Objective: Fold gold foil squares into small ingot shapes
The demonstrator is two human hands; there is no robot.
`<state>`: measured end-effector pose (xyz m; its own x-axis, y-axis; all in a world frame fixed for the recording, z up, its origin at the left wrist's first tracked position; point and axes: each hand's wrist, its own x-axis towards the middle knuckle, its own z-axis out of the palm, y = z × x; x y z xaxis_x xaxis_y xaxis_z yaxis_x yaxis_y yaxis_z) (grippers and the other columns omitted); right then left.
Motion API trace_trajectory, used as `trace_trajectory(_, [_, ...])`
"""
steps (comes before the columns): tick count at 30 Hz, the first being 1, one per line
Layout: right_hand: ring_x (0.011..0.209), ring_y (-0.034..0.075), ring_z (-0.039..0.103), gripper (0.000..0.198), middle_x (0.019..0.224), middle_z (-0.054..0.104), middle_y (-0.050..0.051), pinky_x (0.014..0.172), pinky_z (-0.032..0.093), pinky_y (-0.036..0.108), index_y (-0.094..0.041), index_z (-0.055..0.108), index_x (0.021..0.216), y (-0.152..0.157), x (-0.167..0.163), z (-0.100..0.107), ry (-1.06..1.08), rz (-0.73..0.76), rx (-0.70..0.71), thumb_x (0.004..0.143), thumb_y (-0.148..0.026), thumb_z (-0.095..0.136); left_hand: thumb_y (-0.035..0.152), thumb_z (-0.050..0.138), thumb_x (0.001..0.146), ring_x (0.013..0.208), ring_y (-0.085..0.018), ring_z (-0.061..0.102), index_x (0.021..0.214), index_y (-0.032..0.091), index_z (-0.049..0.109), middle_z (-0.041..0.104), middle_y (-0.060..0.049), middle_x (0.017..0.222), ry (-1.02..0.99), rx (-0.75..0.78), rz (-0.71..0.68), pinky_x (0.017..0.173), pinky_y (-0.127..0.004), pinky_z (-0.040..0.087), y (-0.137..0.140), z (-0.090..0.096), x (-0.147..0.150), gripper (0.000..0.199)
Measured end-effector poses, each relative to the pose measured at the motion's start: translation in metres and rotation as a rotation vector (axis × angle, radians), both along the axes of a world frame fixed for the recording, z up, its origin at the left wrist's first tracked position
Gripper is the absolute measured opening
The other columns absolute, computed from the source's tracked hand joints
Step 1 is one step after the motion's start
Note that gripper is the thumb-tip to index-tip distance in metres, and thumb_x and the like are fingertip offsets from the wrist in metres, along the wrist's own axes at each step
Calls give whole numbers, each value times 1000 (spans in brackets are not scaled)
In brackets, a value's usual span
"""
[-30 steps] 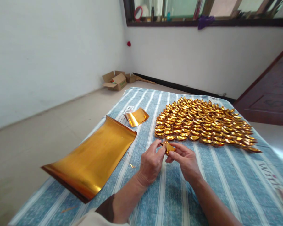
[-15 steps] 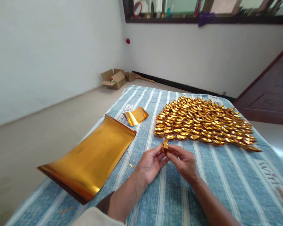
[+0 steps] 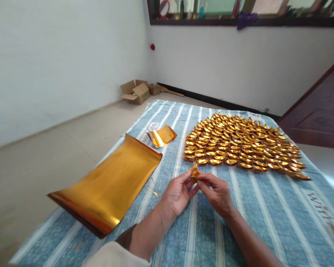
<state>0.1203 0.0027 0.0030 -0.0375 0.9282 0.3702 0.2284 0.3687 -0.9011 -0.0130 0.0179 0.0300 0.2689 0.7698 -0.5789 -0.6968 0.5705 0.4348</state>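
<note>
Between my two hands, above the blue striped cloth (image 3: 206, 222), is a small folded gold foil paper ingot (image 3: 195, 172). My left hand (image 3: 178, 191) pinches its left side, palm partly turned up. The fingertips of my right hand (image 3: 215, 191) press on its lower right edge. Beyond my hands, rows of finished gold paper ingots (image 3: 239, 144) lie packed together on the right. A large stack of gold foil sheets (image 3: 108, 181), curled at its ends, lies to the left of my left arm.
A smaller stack of curled gold foil pieces (image 3: 163, 136) lies behind the large sheets. Thin foil scraps (image 3: 156, 194) are strewn near my left wrist. An open cardboard box (image 3: 136, 92) stands on the floor by the far corner. A reddish-brown panel (image 3: 320, 107) slants at the right.
The paper ingot has turned slightly and its top looks more spread apart. My right fingertips have shifted a little to its lower edge. The view has moved slightly.
</note>
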Motion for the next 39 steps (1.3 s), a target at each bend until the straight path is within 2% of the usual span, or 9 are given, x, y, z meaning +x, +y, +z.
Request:
trace_trajectory(5, [59, 13, 63, 12, 67, 67, -1, 58, 50, 24, -20, 68, 77, 0, -3, -3, 104, -36, -126, 81, -31, 66, 13, 61, 82, 76, -14, 64, 85, 11, 71, 71, -7, 87, 2, 69, -4, 68, -26, 52, -2, -4, 1, 11])
trace_trajectory(10, [57, 14, 61, 20, 62, 64, -1, 57, 49, 25, -18, 63, 77, 0, -8, -8, 221, -112, -222, 82, -38, 64, 17, 71, 75, 79, -15, 62, 81, 11, 72, 70, -6, 85, 0, 179, -22, 71, -26, 52, -4, -9, 4, 9])
trace_trajectory(17, [52, 12, 58, 25, 57, 61, -2, 53, 46, 24, -18, 59, 70, 0, -11, -3, 248, -151, -246, 79, -40, 67, 22, 77, 69, 76, -14, 60, 77, 11, 73, 69, -5, 79, 24, 247, -29, 70, -26, 51, -5, -12, 6, 14])
trace_trajectory(28, [56, 14, 62, 22, 63, 64, -1, 56, 50, 27, -18, 64, 75, 0, -10, -5, 231, -157, -253, 80, -40, 65, 26, 78, 68, 79, -16, 60, 79, 10, 74, 70, -7, 84, 68, 272, -30, 71, -26, 50, -5, -13, 7, 20])
trace_trajectory(39, [55, 15, 61, 27, 59, 65, 0, 56, 50, 28, -17, 65, 70, 1, -10, -2, 265, -174, -283, 79, -43, 65, 30, 81, 66, 80, -16, 60, 79, 11, 74, 69, -8, 83, 129, 319, -23, 73, -26, 50, -7, -8, 10, 25])
